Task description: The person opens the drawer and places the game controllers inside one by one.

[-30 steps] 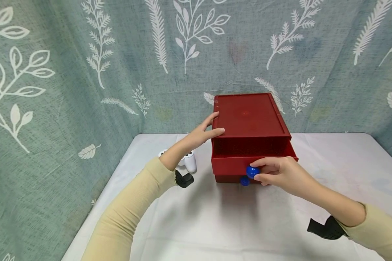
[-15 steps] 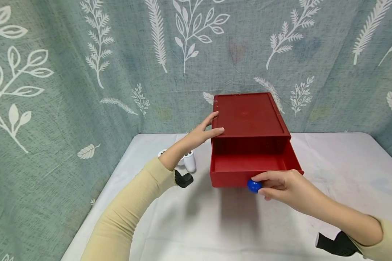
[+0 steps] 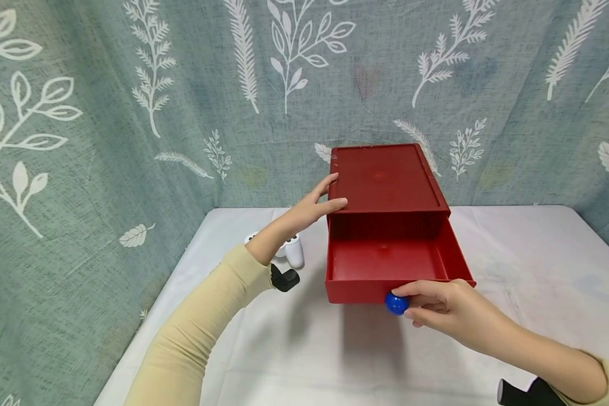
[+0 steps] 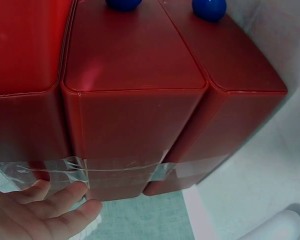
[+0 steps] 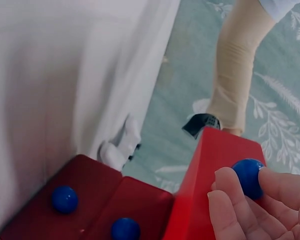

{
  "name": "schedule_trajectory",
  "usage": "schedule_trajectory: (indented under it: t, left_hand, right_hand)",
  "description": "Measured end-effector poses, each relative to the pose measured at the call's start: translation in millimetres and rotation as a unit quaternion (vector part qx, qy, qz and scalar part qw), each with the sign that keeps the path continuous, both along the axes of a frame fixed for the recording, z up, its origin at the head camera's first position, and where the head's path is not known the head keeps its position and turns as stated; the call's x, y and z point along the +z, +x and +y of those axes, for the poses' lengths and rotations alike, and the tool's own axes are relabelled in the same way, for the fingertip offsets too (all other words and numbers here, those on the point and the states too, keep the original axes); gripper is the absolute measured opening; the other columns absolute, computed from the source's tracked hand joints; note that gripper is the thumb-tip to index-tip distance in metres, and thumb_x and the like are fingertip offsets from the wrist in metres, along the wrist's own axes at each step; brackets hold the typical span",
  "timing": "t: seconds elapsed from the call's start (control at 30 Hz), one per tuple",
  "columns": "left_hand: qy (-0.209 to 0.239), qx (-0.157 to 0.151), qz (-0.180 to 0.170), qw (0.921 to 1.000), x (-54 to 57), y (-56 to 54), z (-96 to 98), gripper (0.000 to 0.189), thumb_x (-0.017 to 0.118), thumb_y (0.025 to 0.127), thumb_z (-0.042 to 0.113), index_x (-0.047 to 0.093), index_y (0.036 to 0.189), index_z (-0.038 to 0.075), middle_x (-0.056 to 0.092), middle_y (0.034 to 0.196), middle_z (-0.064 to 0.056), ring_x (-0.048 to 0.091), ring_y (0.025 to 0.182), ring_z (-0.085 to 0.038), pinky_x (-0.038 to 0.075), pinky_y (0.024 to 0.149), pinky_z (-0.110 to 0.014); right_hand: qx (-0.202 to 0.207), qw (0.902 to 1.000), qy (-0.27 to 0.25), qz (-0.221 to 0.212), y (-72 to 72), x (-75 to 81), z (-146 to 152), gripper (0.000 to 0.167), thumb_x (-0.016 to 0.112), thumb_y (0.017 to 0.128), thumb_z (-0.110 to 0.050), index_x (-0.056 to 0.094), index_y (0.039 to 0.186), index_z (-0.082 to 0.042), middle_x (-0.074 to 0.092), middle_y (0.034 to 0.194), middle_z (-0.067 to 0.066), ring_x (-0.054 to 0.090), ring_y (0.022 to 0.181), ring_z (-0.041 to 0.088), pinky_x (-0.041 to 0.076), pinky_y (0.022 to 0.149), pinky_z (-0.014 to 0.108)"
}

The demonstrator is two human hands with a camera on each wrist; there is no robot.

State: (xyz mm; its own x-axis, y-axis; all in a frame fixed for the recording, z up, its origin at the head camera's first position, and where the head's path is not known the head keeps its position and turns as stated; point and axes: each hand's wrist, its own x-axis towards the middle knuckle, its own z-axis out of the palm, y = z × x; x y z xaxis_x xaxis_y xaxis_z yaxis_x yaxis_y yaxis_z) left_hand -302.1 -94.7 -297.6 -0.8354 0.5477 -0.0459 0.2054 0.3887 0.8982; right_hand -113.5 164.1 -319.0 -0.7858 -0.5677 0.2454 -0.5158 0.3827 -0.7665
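Note:
A dark red plastic drawer unit [image 3: 388, 177] stands on the white-covered table. Its top drawer [image 3: 355, 292] is slid far out, showing a bare red inside. My right hand [image 3: 449, 311] pinches the round blue knob [image 3: 396, 303] on that drawer's front between thumb and fingers. My left hand [image 3: 312, 211] rests with spread fingers against the unit's left side, thumb over the top edge. In the left wrist view, clear tape [image 4: 120, 172] runs across the unit's side near the fingers. Two lower drawers are closed, with blue knobs [image 5: 64, 199] seen in the right wrist view.
A white game controller [image 3: 294, 252] lies left of the unit, partly hidden by the left forearm. A grey-green leaf-patterned curtain [image 3: 274, 152] hangs behind and along the left of the table [image 3: 304, 366].
My right hand has drawn the top drawer toward me by its knob, from slightly open to far out, now covering the lower knob in the head view. The left hand has stayed in place.

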Motion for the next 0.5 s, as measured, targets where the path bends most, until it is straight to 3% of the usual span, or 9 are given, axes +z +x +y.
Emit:
schedule_trajectory:
  t: [0.27,0.5]
  left_hand:
    - [0.005,0.001,0.001,1.0,0.5,1.5,0.3,0.068,0.051,0.089,0.038,0.013,0.145,0.039,0.012,0.152,-0.002,0.012,0.139,-0.018,0.022,0.106,-0.052]
    - [0.003,0.004,-0.004,1.0,-0.4,1.0,0.5,0.068,0.052,0.089,0.04,0.013,0.145,0.04,0.012,0.152,-0.002,0.012,0.139,-0.019,0.022,0.105,-0.052]
  right_hand:
    - [0.014,0.9999,-0.007,-0.006,3.3,-2.0,0.1,0.032,0.064,0.085,-0.014,0.06,0.115,-0.006,0.069,0.097,0.006,0.065,0.077,0.005,0.053,0.066,0.02]
    - [0.026,0.9976,0.012,-0.063,4.4,4.7,6.5,0.038,0.063,0.086,-0.019,0.056,0.121,-0.005,0.068,0.101,0.007,0.064,0.076,0.005,0.053,0.064,0.024]
